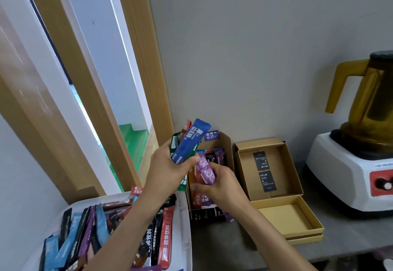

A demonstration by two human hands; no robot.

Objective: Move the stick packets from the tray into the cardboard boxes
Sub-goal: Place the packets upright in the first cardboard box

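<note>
Cardboard box [228,143] by the wall is part filled, the second box [282,164] nearly bare, many stick packets [167,236] lie in the tray [184,217]; left hand [168,168] grips a bunch [191,143], right hand [219,185] a purple packet [205,169].

- Tray [184,224] cut by bottom edge; left arm [127,226] covers some packets [168,236].
- Box [225,143] inside mostly behind left hand [168,170] and right hand [221,185].
- Bunch [191,141] in left hand: count unclear.
- Purple packet [205,169] end hidden in right hand.
- Blender [340,177] cut by right edge.
</note>
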